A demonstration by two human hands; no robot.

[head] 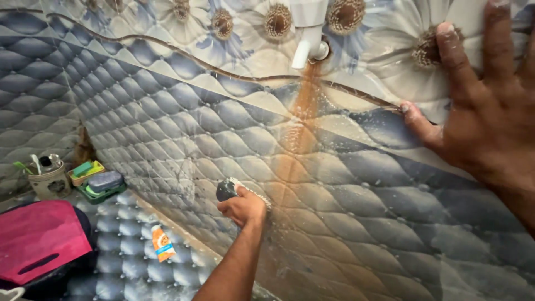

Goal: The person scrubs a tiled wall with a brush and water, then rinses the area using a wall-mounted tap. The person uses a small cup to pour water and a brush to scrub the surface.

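Head view, left hand [243,207] gripping scrub brush [228,189] against tiled wall [167,128], right hand [482,111] spread flat on it.

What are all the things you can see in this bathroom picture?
scrub brush: one, dark with pale bristles, pressed on the wall tiles beside the rust streak
rust streak: one, orange-brown, running down the wall under the tap
tap: one, white, top of the wall
wall tiles: many, blue-grey quilted pattern, daisy pattern above
cup: one, pale, holding toothbrushes, left ledge
soap dishes: two, green, beside the cup
tube: one, orange and white, lying on the ledge
lid: one, pink, lower left
left hand: one, gripping the scrub brush
right hand: one, spread flat on the wall, wet
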